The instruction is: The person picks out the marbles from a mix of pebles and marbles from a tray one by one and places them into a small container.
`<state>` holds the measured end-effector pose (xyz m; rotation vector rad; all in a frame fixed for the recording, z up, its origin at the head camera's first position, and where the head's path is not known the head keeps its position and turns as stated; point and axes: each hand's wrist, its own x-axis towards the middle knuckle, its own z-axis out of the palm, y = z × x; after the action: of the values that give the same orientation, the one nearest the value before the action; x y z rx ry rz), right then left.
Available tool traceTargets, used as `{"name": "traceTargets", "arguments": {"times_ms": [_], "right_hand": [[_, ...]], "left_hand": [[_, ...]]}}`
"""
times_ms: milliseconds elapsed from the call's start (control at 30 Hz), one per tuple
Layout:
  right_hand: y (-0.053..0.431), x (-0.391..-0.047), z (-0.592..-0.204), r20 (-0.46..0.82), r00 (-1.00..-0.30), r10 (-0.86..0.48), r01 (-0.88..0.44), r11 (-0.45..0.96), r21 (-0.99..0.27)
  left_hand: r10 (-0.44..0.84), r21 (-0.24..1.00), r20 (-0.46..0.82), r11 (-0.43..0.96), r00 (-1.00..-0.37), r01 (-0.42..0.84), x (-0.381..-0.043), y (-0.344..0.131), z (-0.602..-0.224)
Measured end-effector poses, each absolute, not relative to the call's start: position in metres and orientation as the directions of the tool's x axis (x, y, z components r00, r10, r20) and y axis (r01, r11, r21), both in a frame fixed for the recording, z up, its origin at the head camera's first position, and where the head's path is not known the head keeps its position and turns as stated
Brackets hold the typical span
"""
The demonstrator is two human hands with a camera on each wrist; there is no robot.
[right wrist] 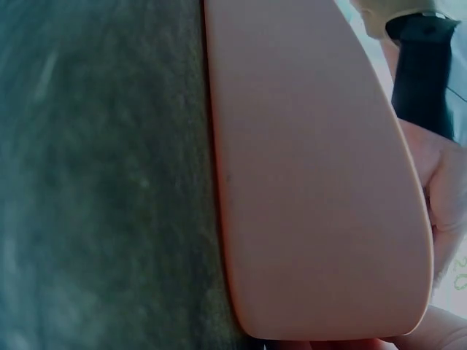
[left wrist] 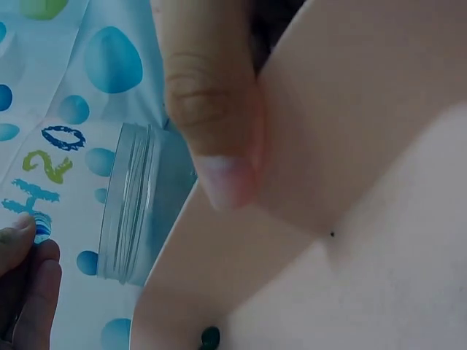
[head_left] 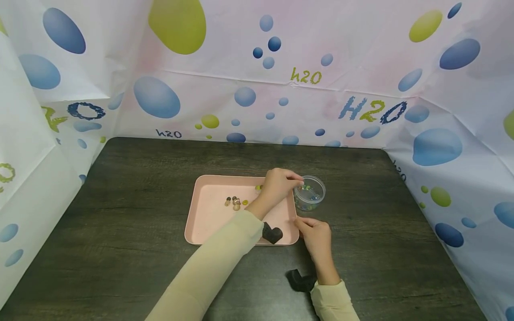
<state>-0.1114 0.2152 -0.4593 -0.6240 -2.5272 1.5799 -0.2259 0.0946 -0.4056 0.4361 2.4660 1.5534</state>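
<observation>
My left hand point(head_left: 277, 187) reaches across the pink tray point(head_left: 217, 178) to the clear jar point(head_left: 309, 203) just beyond its right edge. Thumb and fingers pinch a small clear glass marble point(left wrist: 41, 226) over the jar's rim. At the tray's near right edge, my right hand point(head_left: 317, 236) grips the tray, its thumb point(left wrist: 211, 146) lying over the rim. Brown and dark marbles point(head_left: 236, 203) cluster in the tray, with a yellow marble point(head_left: 245, 202) to their right. Yellow-green marbles point(head_left: 259, 187) lie partly behind my left hand. Several glass marbles show inside the jar.
Underneath is a dark wood-grain table point(head_left: 132, 214). A white backdrop point(head_left: 217, 76) with blue and green spots closes off the back and sides. Black wrist-worn pieces, one by the left wrist point(head_left: 272, 234) and one by the right wrist point(head_left: 301, 281), stick out beside the sleeves.
</observation>
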Motion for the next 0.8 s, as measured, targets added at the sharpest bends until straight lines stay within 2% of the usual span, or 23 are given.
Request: {"name": "traceTargets", "arguments": {"times_ms": [800], "right_hand": [[0.215, -0.107, -0.467, -0.106, -0.916, 0.386, 0.261, 0.375, -0.89]], "left_hand": [[0.323, 0.907, -0.037, 0.408, -0.946, 0.104, -0.213, 0.113, -0.414]]}}
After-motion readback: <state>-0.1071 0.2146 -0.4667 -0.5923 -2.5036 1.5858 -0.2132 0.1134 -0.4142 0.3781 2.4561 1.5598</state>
